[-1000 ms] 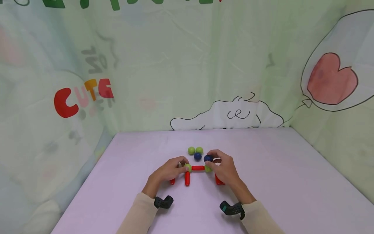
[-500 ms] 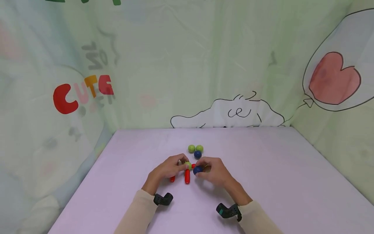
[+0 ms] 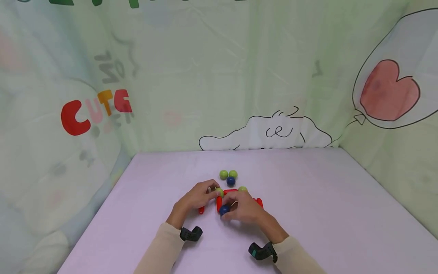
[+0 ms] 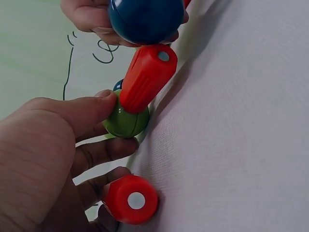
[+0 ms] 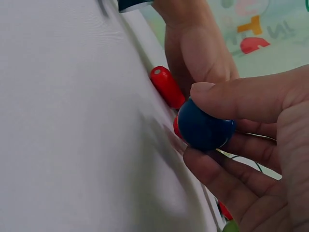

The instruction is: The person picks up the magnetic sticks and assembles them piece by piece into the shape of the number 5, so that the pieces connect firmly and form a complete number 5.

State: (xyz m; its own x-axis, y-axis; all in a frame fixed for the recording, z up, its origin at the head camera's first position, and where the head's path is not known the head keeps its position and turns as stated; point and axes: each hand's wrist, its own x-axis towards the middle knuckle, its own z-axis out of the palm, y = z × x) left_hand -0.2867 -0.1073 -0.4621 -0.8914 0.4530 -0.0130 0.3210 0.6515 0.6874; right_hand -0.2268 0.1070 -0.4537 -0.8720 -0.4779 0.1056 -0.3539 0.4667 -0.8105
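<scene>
The head view showed the left hand [image 3: 199,196] pinching a green ball [image 3: 220,190], from which a red stick [image 3: 219,204] pointed to 6 o'clock. The left wrist view put a blue ball [image 4: 146,19] by the stick's free end, where a crooked push might knock it loose. The right wrist view showed the right hand [image 5: 260,146] clamped on that ball, moved since the earlier head frame from the green one's 4 o'clock towards 5.

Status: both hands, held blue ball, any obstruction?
Left hand pinches green ball. Right hand holds blue ball beside red rod, contact unclear. No obstruction visible between them.
</scene>
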